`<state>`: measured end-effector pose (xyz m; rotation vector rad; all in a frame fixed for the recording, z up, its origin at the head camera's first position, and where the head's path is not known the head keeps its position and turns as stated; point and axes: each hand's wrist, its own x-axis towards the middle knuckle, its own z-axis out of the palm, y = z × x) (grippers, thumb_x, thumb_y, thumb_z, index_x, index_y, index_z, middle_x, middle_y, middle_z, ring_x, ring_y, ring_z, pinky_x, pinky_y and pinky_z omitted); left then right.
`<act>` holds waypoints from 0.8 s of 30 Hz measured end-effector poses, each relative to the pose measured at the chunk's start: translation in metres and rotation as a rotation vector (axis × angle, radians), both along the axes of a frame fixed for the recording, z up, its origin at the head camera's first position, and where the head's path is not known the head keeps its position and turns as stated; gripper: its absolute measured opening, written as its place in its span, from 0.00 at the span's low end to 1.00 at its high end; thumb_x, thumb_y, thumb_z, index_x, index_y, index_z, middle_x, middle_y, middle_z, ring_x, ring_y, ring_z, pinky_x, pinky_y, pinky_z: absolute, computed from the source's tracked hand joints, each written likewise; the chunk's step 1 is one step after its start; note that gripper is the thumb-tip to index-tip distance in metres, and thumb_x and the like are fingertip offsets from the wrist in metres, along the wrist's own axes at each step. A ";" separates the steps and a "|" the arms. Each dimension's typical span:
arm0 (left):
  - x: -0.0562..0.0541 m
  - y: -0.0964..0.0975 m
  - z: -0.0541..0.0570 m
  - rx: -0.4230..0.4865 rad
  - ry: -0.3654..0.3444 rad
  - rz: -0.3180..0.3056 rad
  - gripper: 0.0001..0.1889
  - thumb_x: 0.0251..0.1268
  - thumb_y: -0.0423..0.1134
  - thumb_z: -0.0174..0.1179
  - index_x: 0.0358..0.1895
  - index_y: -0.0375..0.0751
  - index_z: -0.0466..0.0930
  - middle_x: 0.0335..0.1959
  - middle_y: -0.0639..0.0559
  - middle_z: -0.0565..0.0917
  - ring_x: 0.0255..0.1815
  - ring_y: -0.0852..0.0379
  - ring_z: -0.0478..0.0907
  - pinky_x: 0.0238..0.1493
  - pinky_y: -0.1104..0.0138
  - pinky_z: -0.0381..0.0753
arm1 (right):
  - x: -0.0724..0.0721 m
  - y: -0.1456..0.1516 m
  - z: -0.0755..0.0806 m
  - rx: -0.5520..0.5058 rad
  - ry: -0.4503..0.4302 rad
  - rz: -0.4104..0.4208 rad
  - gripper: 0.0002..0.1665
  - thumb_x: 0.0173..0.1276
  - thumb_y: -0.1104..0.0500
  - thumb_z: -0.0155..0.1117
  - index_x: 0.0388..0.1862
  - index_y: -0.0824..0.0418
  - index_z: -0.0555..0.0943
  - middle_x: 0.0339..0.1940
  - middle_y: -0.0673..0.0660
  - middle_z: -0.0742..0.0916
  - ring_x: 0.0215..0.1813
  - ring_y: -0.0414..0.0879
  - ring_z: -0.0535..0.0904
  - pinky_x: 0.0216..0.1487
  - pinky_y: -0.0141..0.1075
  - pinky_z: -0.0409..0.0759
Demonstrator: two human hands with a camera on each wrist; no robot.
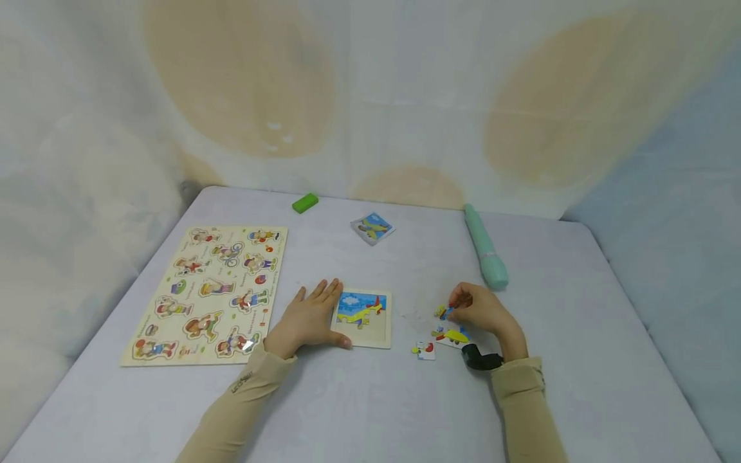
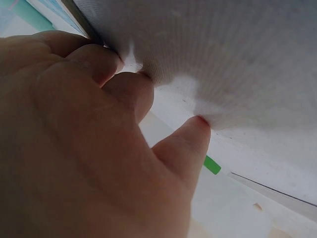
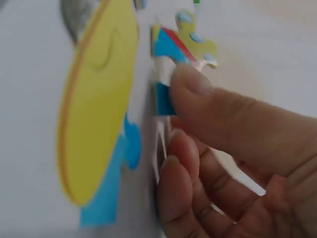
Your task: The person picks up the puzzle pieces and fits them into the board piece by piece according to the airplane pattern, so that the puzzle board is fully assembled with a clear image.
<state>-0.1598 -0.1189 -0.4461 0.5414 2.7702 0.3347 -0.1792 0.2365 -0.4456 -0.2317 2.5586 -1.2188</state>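
Note:
A small square puzzle board [image 1: 376,333] lies on the table, partly filled with blue sky and a yellow and red airplane picture. My left hand [image 1: 309,323] rests flat at its left side with fingers spread, the fingertips and thumb right at its edge. To the right of the board, my right hand [image 1: 485,313] pinches a jigsaw piece [image 3: 168,45] in blue, red and yellow between thumb and fingers. Close by lies a piece with a large yellow shape [image 3: 96,109]. Another loose piece [image 1: 426,351] with a red spot lies nearer the board.
A large wooden puzzle board [image 1: 185,292] with sports figures covers the left of the table. Toward the back are a green block [image 1: 305,203], a picture card [image 1: 373,227] and a mint-green tapered object [image 1: 486,251]. Patterned cloth [image 1: 405,96] hangs behind.

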 end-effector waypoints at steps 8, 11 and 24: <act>0.000 0.000 -0.001 0.000 0.003 0.001 0.64 0.39 0.70 0.69 0.78 0.41 0.48 0.80 0.47 0.49 0.81 0.45 0.43 0.76 0.39 0.44 | -0.005 -0.040 -0.004 -0.132 -0.036 -0.028 0.10 0.64 0.59 0.68 0.40 0.64 0.81 0.29 0.52 0.86 0.29 0.41 0.75 0.29 0.30 0.73; 0.001 0.001 -0.003 -0.001 0.003 0.003 0.64 0.39 0.70 0.69 0.78 0.41 0.48 0.80 0.48 0.49 0.81 0.45 0.43 0.76 0.40 0.44 | -0.002 -0.066 -0.004 -0.172 -0.098 -0.045 0.10 0.64 0.57 0.68 0.39 0.62 0.82 0.27 0.51 0.86 0.25 0.41 0.72 0.26 0.30 0.70; 0.000 -0.001 -0.005 -0.010 0.013 0.005 0.65 0.38 0.71 0.69 0.78 0.42 0.48 0.80 0.48 0.49 0.81 0.46 0.44 0.76 0.40 0.45 | 0.010 -0.117 -0.017 -0.073 0.032 -0.088 0.05 0.61 0.59 0.70 0.33 0.58 0.83 0.28 0.51 0.85 0.30 0.41 0.76 0.31 0.28 0.74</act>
